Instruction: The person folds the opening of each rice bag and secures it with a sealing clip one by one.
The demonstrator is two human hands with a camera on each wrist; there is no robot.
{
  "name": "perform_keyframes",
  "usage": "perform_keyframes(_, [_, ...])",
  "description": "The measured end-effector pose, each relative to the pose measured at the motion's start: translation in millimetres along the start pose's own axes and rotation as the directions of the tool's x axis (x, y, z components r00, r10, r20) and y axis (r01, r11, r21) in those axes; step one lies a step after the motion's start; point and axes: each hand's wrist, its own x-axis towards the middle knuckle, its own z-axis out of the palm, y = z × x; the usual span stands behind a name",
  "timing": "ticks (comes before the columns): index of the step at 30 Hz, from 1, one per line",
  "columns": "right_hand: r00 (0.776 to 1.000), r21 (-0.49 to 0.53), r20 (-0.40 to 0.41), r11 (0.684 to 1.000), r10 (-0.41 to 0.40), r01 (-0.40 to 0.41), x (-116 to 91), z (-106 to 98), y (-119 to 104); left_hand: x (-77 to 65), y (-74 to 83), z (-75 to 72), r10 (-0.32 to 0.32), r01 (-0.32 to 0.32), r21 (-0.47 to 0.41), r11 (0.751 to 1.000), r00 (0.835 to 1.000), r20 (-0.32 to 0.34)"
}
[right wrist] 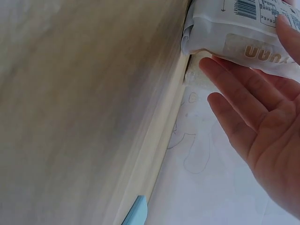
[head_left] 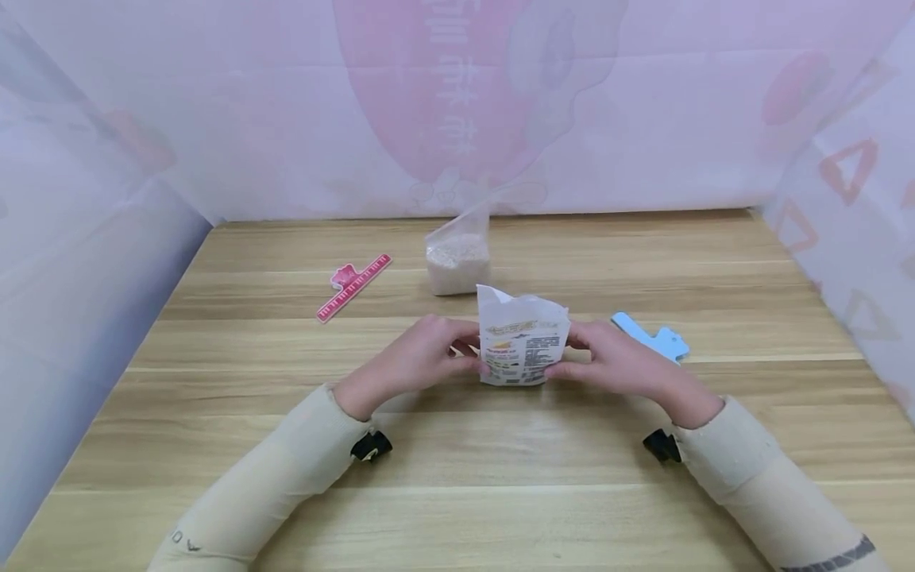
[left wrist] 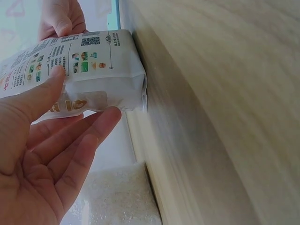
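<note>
A white printed paper bag (head_left: 524,338) stands upright on the wooden table, its top edge uneven. My left hand (head_left: 429,355) holds its left side, thumb on the printed front and fingers toward the back. From the other side my right hand (head_left: 620,359) grips it the same way, thumb near the lower right corner. In the left wrist view, small pictures and a QR code show on the bag (left wrist: 101,58). A barcode is visible on it in the right wrist view. What the bag contains is hidden.
Behind the paper bag stands a clear plastic bag (head_left: 457,266) of pale grains, its top loose. A pink piano-key clip (head_left: 353,287) lies to the left. Beyond my right hand is a light blue clip (head_left: 654,339). Printed cloth walls (head_left: 286,119) border the table (head_left: 500,508).
</note>
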Motion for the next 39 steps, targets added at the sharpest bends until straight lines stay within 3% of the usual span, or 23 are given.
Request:
perform_keyframes(15, [1.0, 0.006, -0.016, 1.0, 0.026, -0.026, -15, -10, 12, 16.7, 10.5, 10.1, -0.022, 0.021, 0.029, 0.999, 1.0, 0.018])
perform_keyframes(28, [0.998, -0.014, -0.06, 0.999, 0.032, -0.033, -32, -18, 22, 32.8, 19.2, 17.8, -0.016, 0.013, 0.063, 0.998, 0.999, 0.038])
perform_keyframes(39, [0.993, 0.012, -0.075, 0.996, 0.087, -0.087, -44, -28, 27, 49.1, 25.8, 25.4, 0.01, -0.014, 0.08, 0.997, 0.999, 0.048])
